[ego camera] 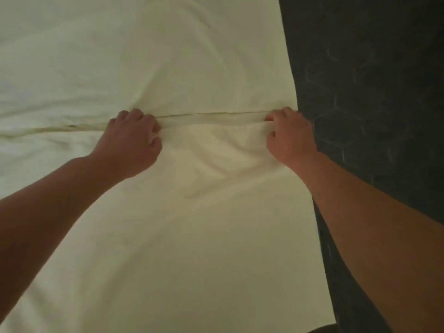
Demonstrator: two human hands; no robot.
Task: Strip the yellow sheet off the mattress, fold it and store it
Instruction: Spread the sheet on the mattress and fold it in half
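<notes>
Bare forearms reached in; left hand (134,140) and right hand (288,135) each gripped the soft, creased yellow sheet's (192,236) taut folded edge, beside dark hexagon-patterned mattress (372,92).

Two bare forearms enter from the lower corners, uncovered from frame edge to wrist with no sleeve or cuff showing, ending in the left hand (134,143) and right hand (289,135), both without visible rings, watch, bracelet or gloves.
</notes>
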